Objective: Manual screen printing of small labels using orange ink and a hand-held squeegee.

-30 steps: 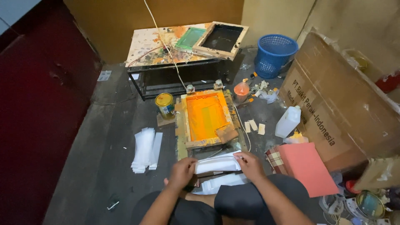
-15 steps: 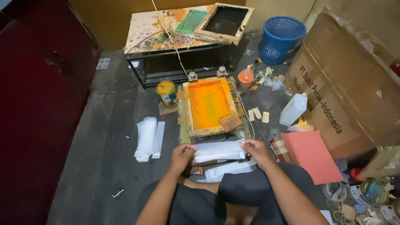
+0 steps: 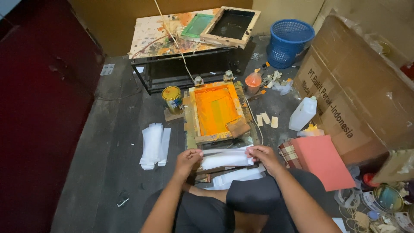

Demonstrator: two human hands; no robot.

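I sit on the floor and hold a stack of white plastic sleeves (image 3: 226, 159) between both hands. My left hand (image 3: 187, 159) grips its left end and my right hand (image 3: 264, 156) grips its right end. More white sleeves (image 3: 235, 177) lie under it on my lap. Just beyond stands a wooden screen-printing frame (image 3: 215, 111) filled with orange ink, with a brown squeegee block (image 3: 238, 127) resting at its near right corner.
A pile of white sleeves (image 3: 153, 144) lies left. A yellow paint can (image 3: 173, 99) stands by the frame. A low paint-stained table (image 3: 172, 32) with two frames stands behind it. A blue basket (image 3: 290, 42), white jug (image 3: 303, 114), large cardboard box (image 3: 366, 95) and pink sheet (image 3: 322, 160) are right.
Both hands have lifted the white stack and taken it by its ends, closer to the orange frame. The view has tilted slightly, so everything sits lower in the frame.
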